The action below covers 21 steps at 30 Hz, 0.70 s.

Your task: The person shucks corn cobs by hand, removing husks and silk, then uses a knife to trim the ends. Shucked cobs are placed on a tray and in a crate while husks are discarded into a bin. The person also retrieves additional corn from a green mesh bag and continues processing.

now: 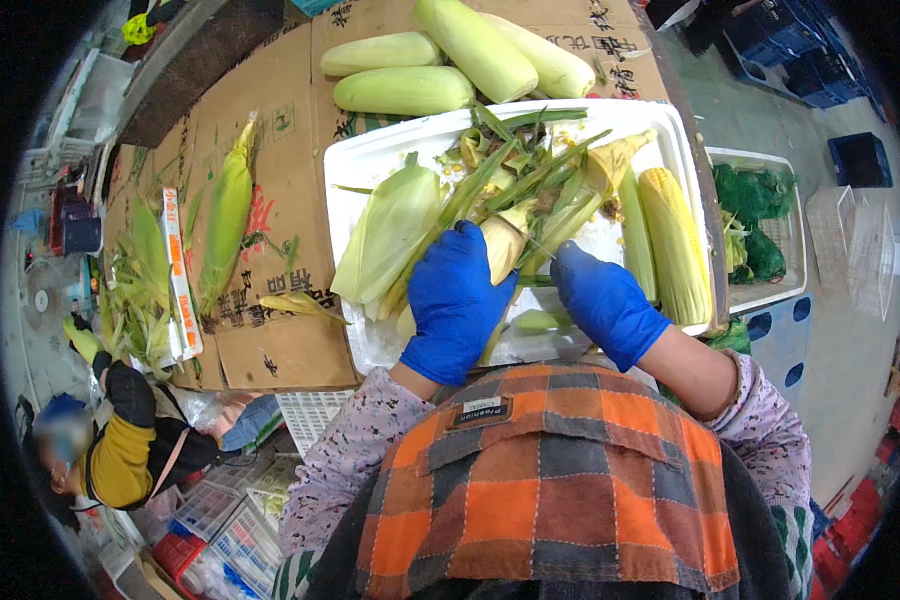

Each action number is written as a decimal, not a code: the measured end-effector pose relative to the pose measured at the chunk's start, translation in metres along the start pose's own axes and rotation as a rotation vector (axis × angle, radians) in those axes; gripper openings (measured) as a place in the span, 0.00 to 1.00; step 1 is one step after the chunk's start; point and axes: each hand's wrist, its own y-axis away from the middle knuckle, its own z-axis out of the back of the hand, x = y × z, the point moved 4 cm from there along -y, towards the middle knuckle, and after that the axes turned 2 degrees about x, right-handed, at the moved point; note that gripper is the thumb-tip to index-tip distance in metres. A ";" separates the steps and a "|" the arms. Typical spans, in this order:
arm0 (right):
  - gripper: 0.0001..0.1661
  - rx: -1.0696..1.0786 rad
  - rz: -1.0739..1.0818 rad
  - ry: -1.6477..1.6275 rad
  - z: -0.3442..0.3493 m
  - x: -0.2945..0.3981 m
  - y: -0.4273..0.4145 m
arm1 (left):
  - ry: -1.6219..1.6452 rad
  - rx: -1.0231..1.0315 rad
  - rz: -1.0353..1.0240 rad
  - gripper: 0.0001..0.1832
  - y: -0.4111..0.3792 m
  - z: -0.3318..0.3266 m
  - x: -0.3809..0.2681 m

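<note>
My left hand (457, 304), in a blue glove, grips an ear of corn (502, 251) with a pale, dry-looking husk. My right hand (607, 304), gloved likewise, is closed on a thin-bladed knife (526, 235); its handle is hidden in the fist. The blade lies across the ear near its upper end. Both hands are over a white foam tray (351, 172) littered with cut husk leaves and loose yellow kernels. A wide, pale green husked ear (394, 232) lies left of my left hand. Toward the right rim rests an ear with exposed yellow kernels (673, 244).
Several trimmed ears (405, 90) lie beyond the tray on printed cardboard (270, 225). One long green ear (229, 217) and a husk heap (139, 292) are at left. A person (127, 442) stands left. Right of the table, a white crate (787, 292) holds green net bags.
</note>
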 end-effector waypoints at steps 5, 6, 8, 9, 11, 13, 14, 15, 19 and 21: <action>0.14 0.071 0.015 0.002 -0.019 -0.001 -0.036 | -0.003 0.077 0.070 0.33 -0.003 0.003 -0.004; 0.14 0.094 -0.004 0.006 -0.018 -0.001 -0.040 | -0.001 0.082 0.075 0.32 -0.003 0.004 -0.004; 0.15 0.138 -0.024 -0.004 -0.016 -0.004 -0.034 | 0.004 0.095 0.083 0.32 -0.003 0.007 -0.002; 0.16 0.156 -0.022 -0.014 -0.013 -0.010 -0.022 | 0.035 0.079 0.053 0.32 -0.004 0.006 0.002; 0.18 0.162 -0.015 -0.033 -0.010 -0.013 -0.016 | 0.096 0.051 -0.010 0.32 -0.004 -0.001 0.011; 0.18 0.122 -0.008 -0.059 -0.010 -0.005 -0.019 | 0.153 0.071 -0.008 0.33 -0.006 -0.003 0.016; 0.18 0.053 0.041 -0.067 -0.013 -0.003 -0.029 | 0.181 0.082 -0.008 0.33 -0.007 -0.004 0.017; 0.18 0.057 0.031 -0.069 -0.017 -0.006 -0.033 | 0.190 0.085 -0.003 0.34 -0.008 -0.003 0.017; 0.16 0.049 0.013 -0.097 -0.012 -0.002 -0.037 | 0.306 0.098 0.000 0.35 -0.015 0.006 0.030; 0.14 0.031 -0.007 -0.123 0.002 0.011 -0.022 | 0.281 0.046 0.016 0.37 -0.017 0.020 0.037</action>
